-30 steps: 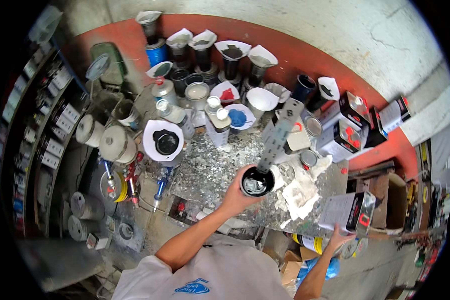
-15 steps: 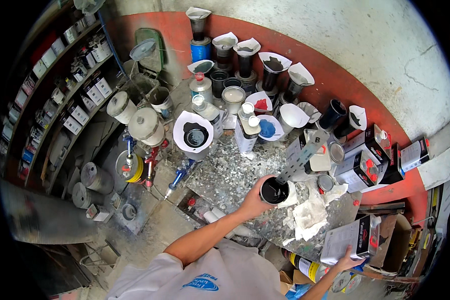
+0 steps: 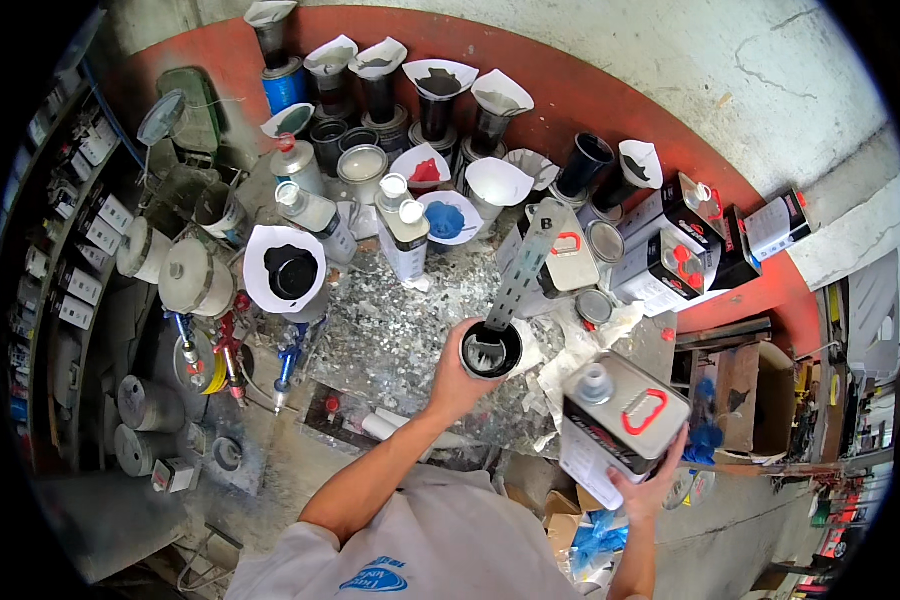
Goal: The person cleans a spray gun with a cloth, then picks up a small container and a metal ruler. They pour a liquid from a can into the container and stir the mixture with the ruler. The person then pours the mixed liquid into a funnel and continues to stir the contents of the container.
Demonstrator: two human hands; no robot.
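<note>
My left hand [image 3: 456,380] is closed around a small dark cup [image 3: 491,352] with glossy black liquid inside. A flat perforated metal mixing stick [image 3: 523,272] stands tilted in that cup, leaning toward the far right. On the right, my right hand [image 3: 654,482] grips the lower side of a rectangular metal can [image 3: 622,425]. This can has a silver top, a red handle and a pale spout, which shows no cap; its spout end is turned toward the cup. The can and the cup are apart. Crumpled white paper [image 3: 560,375] lies between them on the paint-spattered bench [image 3: 410,345].
Several paper-collared cups [image 3: 440,85] line the red wall. More rectangular cans [image 3: 660,270] stand at the bench's right, with a cardboard box [image 3: 770,400] beyond. At the left are a paper-collared cup [image 3: 262,258], spray guns [image 3: 288,365], lidded pots [image 3: 192,275] and loaded shelves [image 3: 70,250].
My right hand has lifted the can up and leftward from the bench's right edge, close to the cup. My view has swung right. My left hand still holds the cup.
</note>
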